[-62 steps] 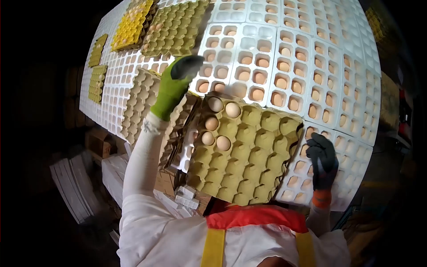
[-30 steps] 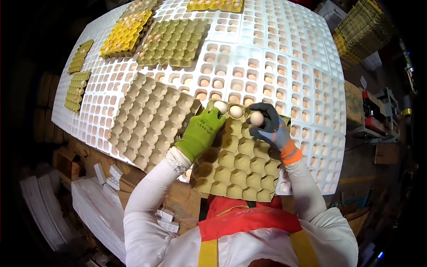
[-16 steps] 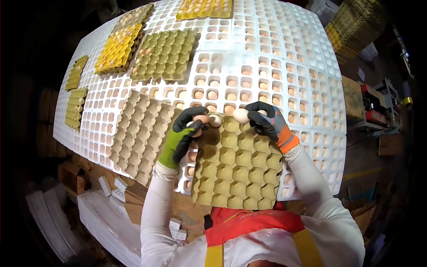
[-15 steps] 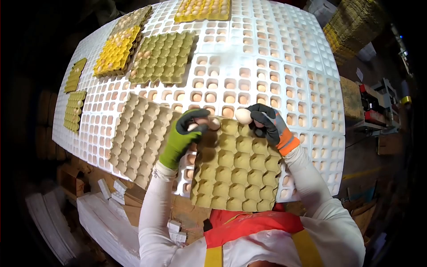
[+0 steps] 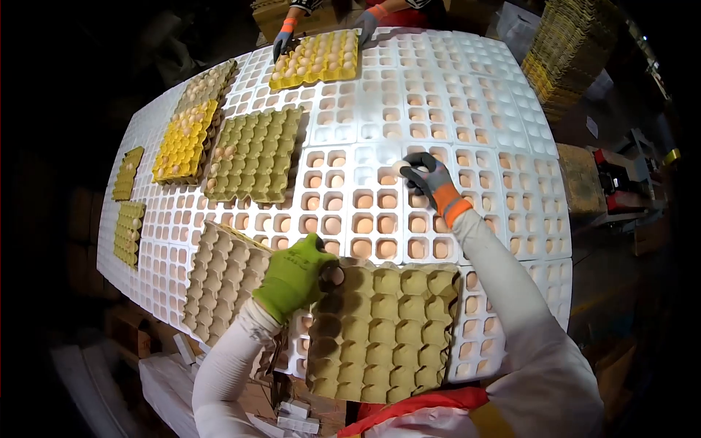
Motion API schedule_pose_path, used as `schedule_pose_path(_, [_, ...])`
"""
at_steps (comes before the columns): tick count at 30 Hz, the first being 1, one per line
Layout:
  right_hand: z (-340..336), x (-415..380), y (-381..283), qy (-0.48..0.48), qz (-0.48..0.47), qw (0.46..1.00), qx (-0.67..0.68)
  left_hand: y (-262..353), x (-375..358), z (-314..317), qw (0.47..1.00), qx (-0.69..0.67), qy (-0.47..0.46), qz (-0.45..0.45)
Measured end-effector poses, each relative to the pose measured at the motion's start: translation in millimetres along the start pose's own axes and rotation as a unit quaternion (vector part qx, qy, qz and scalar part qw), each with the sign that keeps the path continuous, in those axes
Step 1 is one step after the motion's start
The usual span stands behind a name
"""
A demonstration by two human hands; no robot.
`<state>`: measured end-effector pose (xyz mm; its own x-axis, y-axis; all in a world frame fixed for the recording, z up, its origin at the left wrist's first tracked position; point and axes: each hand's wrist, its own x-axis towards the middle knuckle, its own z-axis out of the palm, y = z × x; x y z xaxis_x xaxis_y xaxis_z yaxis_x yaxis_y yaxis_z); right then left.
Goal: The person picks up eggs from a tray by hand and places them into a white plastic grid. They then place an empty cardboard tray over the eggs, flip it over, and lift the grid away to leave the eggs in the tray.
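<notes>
My left hand [image 5: 296, 277], in a green glove with dark fingers, curls around an egg [image 5: 334, 276] above the left edge of an olive cardboard egg tray [image 5: 387, 328]. How many eggs it holds is hidden. Farther out, my right hand [image 5: 429, 181], in a grey and orange glove, pinches a pale egg [image 5: 399, 168] over the cells of a white foam tray [image 5: 463, 371]. Many cells around it contain brown eggs [image 5: 364, 223]. The olive tray's visible hollows hold no eggs.
A grey-brown cardboard tray [image 5: 223, 277] lies left of my left hand. Beyond stand an olive tray [image 5: 255, 157] with a few eggs and a yellow tray stack [image 5: 182, 150]. Another person's gloved hands [image 5: 285, 40] touch a yellow egg tray [image 5: 318, 76] at the far edge.
My right hand has moved forward with its egg, from the olive tray's far edge to the foam cells. My left hand has turned palm down. Another person's hands have appeared at the far side.
</notes>
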<state>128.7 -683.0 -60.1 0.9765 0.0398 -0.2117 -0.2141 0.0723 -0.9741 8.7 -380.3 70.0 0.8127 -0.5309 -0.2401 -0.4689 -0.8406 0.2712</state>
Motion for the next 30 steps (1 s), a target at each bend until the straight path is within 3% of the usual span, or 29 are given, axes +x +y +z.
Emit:
schedule_pose_path(2, [10, 45, 9, 0.093, -0.154, 0.940, -0.291, -15, 10, -17, 0.986, -0.165, 0.028, 0.011])
schedule_pose_path(3, [15, 57, 3, 0.073, -0.186, 0.902, -0.383, -21, 21, -16, 0.970, -0.224, 0.096, 0.011])
schedule_pose_path(4, [21, 66, -2, 0.055, -0.166, 0.886, -0.429, -23, 39, -18, 0.936, -0.337, 0.087, -0.041])
schedule_pose_path(6, [32, 80, -5, 0.017, -0.127, 0.843, -0.523, -36, 93, 11, 0.930, -0.324, 0.169, -0.048])
schedule_pose_path(8, [40, 100, 13, 0.039, -0.188, 0.871, -0.452, -35, 138, 35, 0.949, -0.186, 0.242, -0.072])
schedule_pose_path(9, [44, 130, 46, 0.035, -0.205, 0.884, -0.420, -40, 160, 50, 0.963, -0.123, 0.217, -0.106])
schedule_pose_path(10, [51, 127, 39, 0.019, -0.269, 0.854, -0.444, -38, 175, 54, 0.961, -0.146, 0.178, -0.154])
schedule_pose_path(11, [57, 125, 32, 0.008, -0.333, 0.820, -0.466, -42, 182, 66, 0.953, -0.162, 0.199, -0.159])
schedule_pose_path(14, [76, 125, 45, 0.078, -0.262, 0.823, -0.498, -57, 188, 83, 0.924, -0.224, 0.275, -0.144])
schedule_pose_path(15, [75, 120, 31, 0.052, -0.230, 0.844, -0.481, -66, 188, 84, 0.913, -0.244, 0.300, -0.129])
schedule_pose_path(17, [70, 93, 6, 0.083, -0.170, 0.945, -0.265, -82, 199, 79, 0.908, -0.223, 0.339, -0.105])
schedule_pose_path(19, [67, 111, 43, 0.160, -0.123, 0.979, -0.023, -84, 222, 63, 0.904, -0.182, 0.378, -0.089])
schedule_pose_path(20, [55, 110, 53, 0.071, -0.189, 0.974, 0.098, -83, 237, 57, 0.906, -0.174, 0.375, -0.087])
schedule_pose_path(22, [39, 61, 22, 0.005, -0.150, 0.977, 0.154, -99, 277, 65, 0.917, -0.106, 0.371, -0.102])
schedule_pose_path(23, [30, 39, 14, -0.009, -0.146, 0.976, 0.159, -101, 283, 63, 0.938, -0.073, 0.315, -0.127])
schedule_pose_path(24, [21, 16, 8, -0.024, -0.139, 0.976, 0.166, -103, 285, 61, 0.928, -0.080, 0.343, -0.119])
schedule_pose_path(26, [3, -32, -10, 0.006, -0.108, 0.984, 0.141, -109, 283, 57, 0.910, -0.088, 0.391, -0.108])
schedule_pose_path(28, [-12, -71, -19, 0.068, -0.117, 0.988, 0.072, -137, 295, 59, 0.885, -0.230, 0.393, -0.098])
schedule_pose_path(30, [-17, -103, -14, 0.133, -0.106, 0.982, 0.084, -159, 310, 73, 0.908, -0.064, 0.406, -0.088])
